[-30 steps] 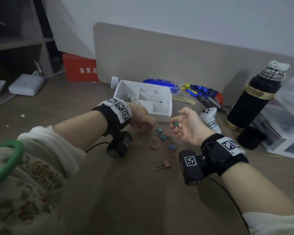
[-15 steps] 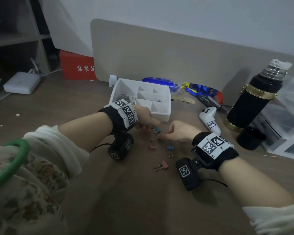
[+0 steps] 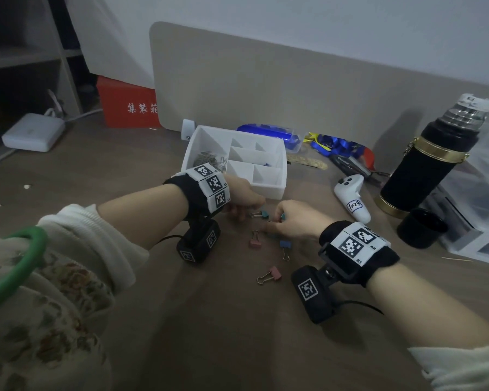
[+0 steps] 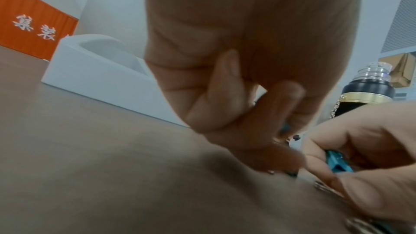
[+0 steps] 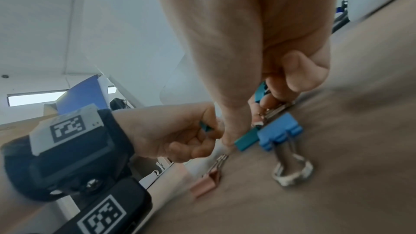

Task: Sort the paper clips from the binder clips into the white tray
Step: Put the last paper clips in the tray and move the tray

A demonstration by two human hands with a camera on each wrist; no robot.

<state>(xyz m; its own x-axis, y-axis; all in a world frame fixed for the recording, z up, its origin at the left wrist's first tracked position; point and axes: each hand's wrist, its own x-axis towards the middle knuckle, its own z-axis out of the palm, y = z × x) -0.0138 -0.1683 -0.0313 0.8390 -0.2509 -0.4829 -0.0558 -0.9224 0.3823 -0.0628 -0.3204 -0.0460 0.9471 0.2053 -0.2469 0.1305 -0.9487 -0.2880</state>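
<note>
brown desk [image 3: 124,170] under dim light. right hand [image 3: 297,221] pinches a teal binder clip [image 5: 261,91] just in front of the white tray [image 3: 268,190]; left hand [image 3: 242,197] beside it pinches another teal clip [image 5: 204,126]. blue clip [image 3: 285,244], pink clips [image 3: 255,241] nearer.

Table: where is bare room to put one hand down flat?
Bare wood lies left of the left hand, toward the white box, and nearer than the pink binder clip. Between both hands and the white tray it is crowded with clips.
</note>
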